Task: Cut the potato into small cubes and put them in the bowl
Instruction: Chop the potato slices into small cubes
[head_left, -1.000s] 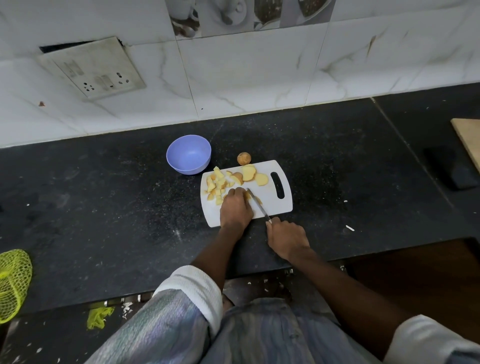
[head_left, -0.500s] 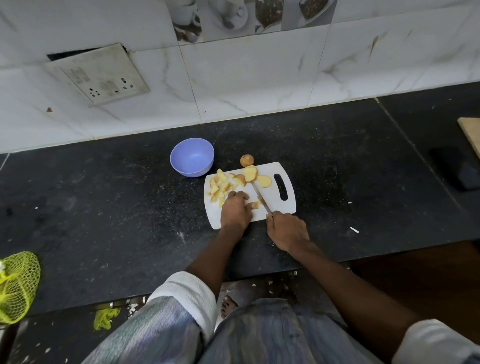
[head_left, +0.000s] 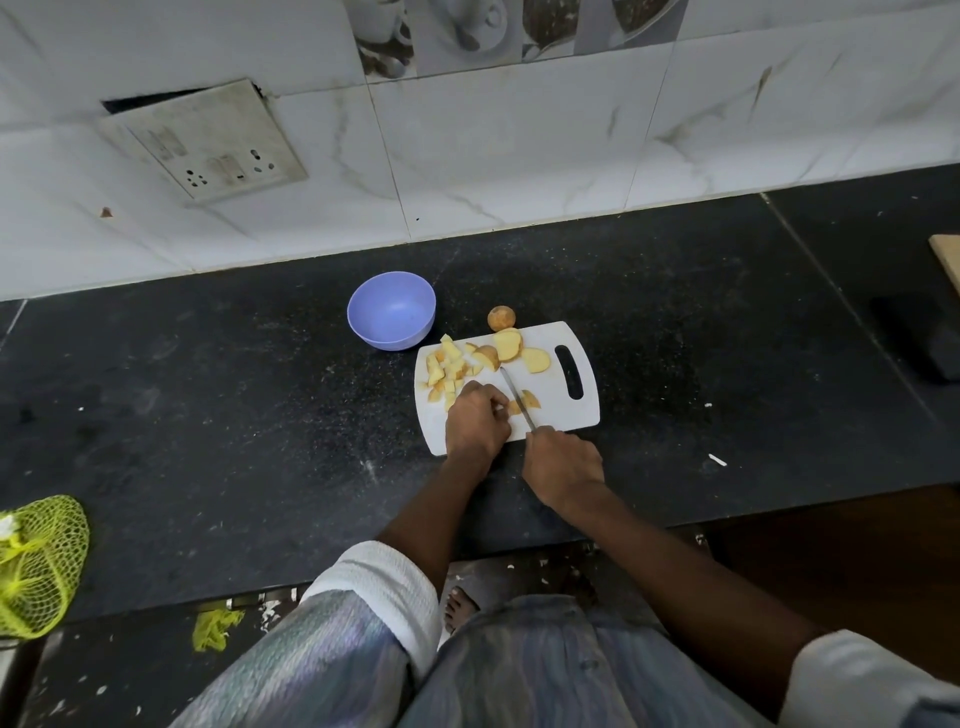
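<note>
Potato slice (head_left: 523, 402) | between left hand (head_left: 475, 418) and knife (head_left: 517, 397)

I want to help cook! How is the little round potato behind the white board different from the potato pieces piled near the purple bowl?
The small round brown potato is whole and skin-covered; the pile of pale yellow potato cubes is cut, with the insides showing. The round potato sits on the black counter; the cubes lie on the white plastic cutting board. Both are still outside the purple bowl.
</note>
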